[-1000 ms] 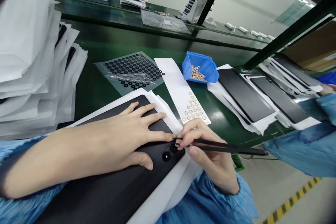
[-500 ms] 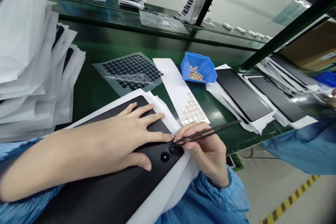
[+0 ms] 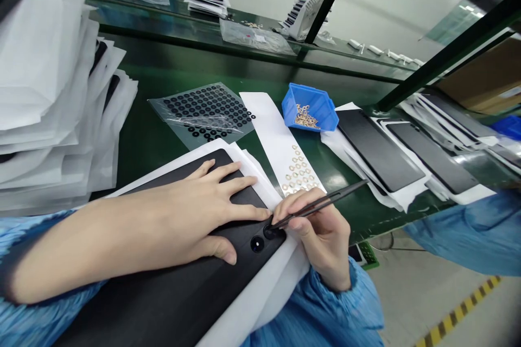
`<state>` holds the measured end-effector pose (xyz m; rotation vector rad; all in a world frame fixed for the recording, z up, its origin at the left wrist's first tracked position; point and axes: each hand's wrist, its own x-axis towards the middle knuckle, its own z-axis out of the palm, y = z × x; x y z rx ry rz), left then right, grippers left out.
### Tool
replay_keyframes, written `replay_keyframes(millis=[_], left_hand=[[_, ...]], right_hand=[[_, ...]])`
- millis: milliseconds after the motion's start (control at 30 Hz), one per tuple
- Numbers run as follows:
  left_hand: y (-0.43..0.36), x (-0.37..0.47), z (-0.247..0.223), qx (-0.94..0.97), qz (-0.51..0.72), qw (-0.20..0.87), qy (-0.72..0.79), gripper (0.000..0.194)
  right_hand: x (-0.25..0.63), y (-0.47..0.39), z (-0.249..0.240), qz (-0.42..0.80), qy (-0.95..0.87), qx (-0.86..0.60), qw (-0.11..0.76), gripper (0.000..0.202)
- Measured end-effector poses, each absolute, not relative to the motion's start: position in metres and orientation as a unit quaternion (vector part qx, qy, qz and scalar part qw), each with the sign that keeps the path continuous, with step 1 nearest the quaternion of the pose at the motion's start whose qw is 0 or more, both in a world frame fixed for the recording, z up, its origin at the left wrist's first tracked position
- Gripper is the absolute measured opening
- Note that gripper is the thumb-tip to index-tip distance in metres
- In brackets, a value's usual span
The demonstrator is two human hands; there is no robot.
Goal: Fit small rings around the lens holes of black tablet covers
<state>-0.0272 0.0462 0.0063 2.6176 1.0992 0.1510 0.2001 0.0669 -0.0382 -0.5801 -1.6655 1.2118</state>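
A dark flat panel (image 3: 171, 303) lies on white sheets in front of me. My left hand (image 3: 195, 211) rests on it with its fingers spread. Black tweezers (image 3: 321, 203) are held in my right hand (image 3: 315, 230), their tips at one of two round black pieces near the panel's corner. The other round piece (image 3: 257, 244) has a bright dot at its middle. Behind my hands, a white strip (image 3: 264, 114) bears several small gold rings (image 3: 299, 165). To its left is a clear sheet of black rings (image 3: 209, 105).
A blue bin (image 3: 309, 105) holds gold pieces. White-wrapped panels are piled at the left (image 3: 52, 92), and more dark panels (image 3: 382, 146) lie at the right. A green shelf (image 3: 171, 24) crosses the back. A person's blue sleeve (image 3: 468, 230) shows at right.
The tweezers' tips look closer together, and their back end has moved slightly left and up. My left hand keeps its place on the panel. The person's hand at the right edge has left view.
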Motion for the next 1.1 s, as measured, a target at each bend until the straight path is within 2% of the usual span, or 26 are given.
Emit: replay_keyframes(millis=[167, 300, 433, 533, 600, 800, 867, 1033, 1100], left_hand=[[0.046, -0.027, 0.008, 0.909, 0.053, 0.149, 0.387, 0.059], [0.047, -0.028, 0.009, 0.906, 0.04, 0.163, 0.389, 0.058], [0.049, -0.028, 0.01, 0.902, 0.042, 0.18, 0.389, 0.058], [0.049, -0.028, 0.013, 0.898, 0.03, 0.194, 0.394, 0.059], [0.049, -0.027, 0.017, 0.893, 0.012, 0.205, 0.4, 0.058], [0.05, -0.022, 0.026, 0.891, -0.012, 0.207, 0.405, 0.059], [0.05, -0.021, 0.028, 0.89, -0.02, 0.206, 0.406, 0.06], [0.049, -0.02, 0.029, 0.884, -0.032, 0.218, 0.412, 0.06], [0.049, -0.02, 0.03, 0.883, -0.026, 0.221, 0.414, 0.061]], right_hand=[[0.203, 0.068, -0.034, 0.512, -0.647, -0.232, 0.516, 0.007], [0.218, 0.093, -0.011, 0.428, -0.68, -0.29, 0.521, 0.01], [0.224, 0.151, 0.004, 0.338, -0.733, -0.344, 0.48, 0.019], [0.206, 0.197, 0.0, 0.354, -0.748, -0.341, 0.446, 0.023], [0.184, 0.218, -0.007, 0.371, -0.751, -0.339, 0.428, 0.018], [0.128, 0.231, -0.016, 0.369, -0.789, -0.333, 0.361, 0.014], [0.133, 0.236, -0.01, 0.344, -0.796, -0.329, 0.373, 0.012], [0.19, 0.277, 0.009, 0.208, -0.756, -0.388, 0.484, 0.009], [0.209, 0.294, 0.01, 0.155, -0.745, -0.444, 0.473, 0.006]])
